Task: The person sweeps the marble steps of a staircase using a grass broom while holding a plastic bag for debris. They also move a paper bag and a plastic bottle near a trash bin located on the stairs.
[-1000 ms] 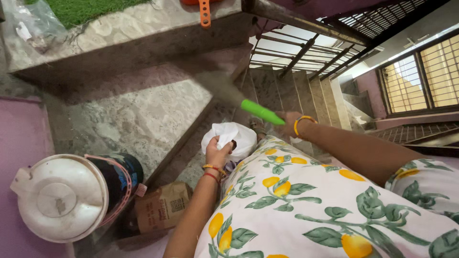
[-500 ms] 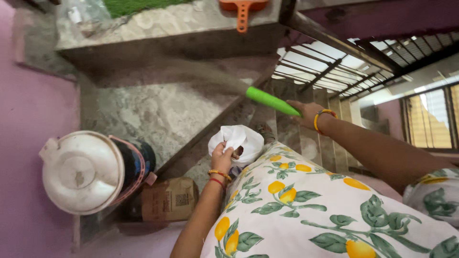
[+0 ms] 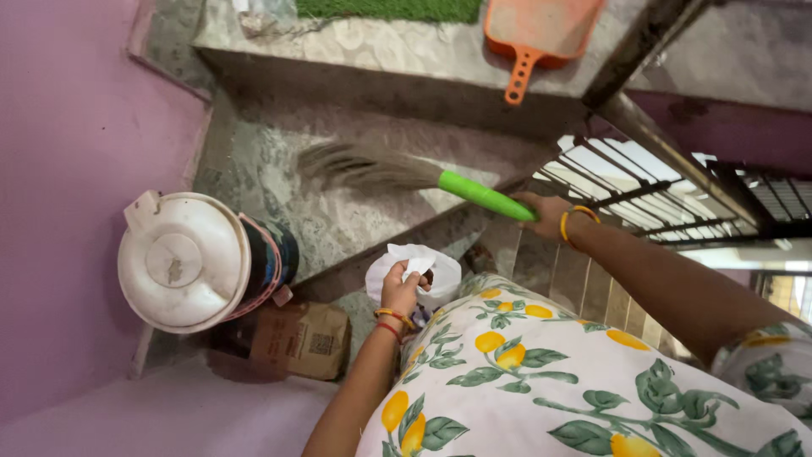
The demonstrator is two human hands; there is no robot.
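Marble stair steps [image 3: 279,182] are running between a purple wall [image 3: 68,127] and a metal railing [image 3: 668,182]. Right hand [image 3: 541,216] is gripping the green handle of a broom [image 3: 397,173], whose bristles are lying on the step. Left hand [image 3: 402,288] is clutching a white plastic bag [image 3: 436,275] just below it. Nearby are sitting a white-lidded container [image 3: 182,258], a brown paper packet [image 3: 300,338] and, on the landing above, an orange dustpan [image 3: 541,30].
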